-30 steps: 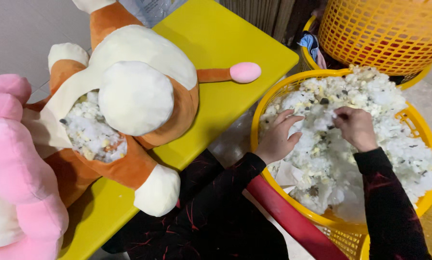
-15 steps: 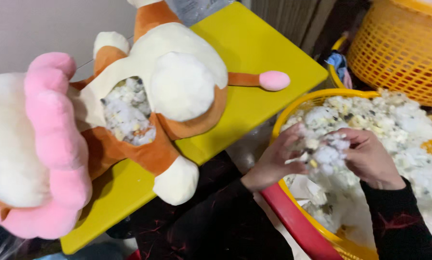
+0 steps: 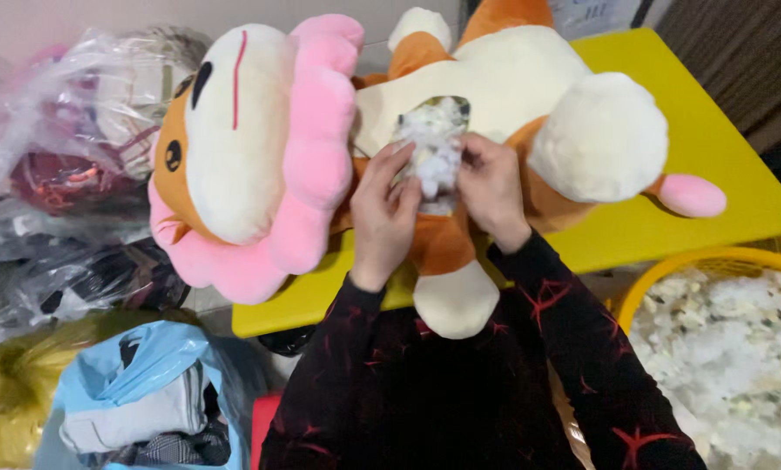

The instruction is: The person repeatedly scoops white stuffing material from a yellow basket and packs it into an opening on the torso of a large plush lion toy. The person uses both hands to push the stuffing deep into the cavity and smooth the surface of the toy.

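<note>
Hands: left hand [image 3: 383,213], right hand [image 3: 492,187] pressing white stuffing [image 3: 432,152] into plush lion [image 3: 338,148].

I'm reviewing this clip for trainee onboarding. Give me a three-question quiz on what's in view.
1. True or false: both hands are at the opening in the plush lion's body.
2. What fills the yellow basket? A) clothes B) white stuffing C) toys
3. What colour is the table under the toy?

Key:
1. True: left hand and right hand press stuffing into the plush lion.
2. B: the yellow basket holds it.
3. Yellow table.
</note>
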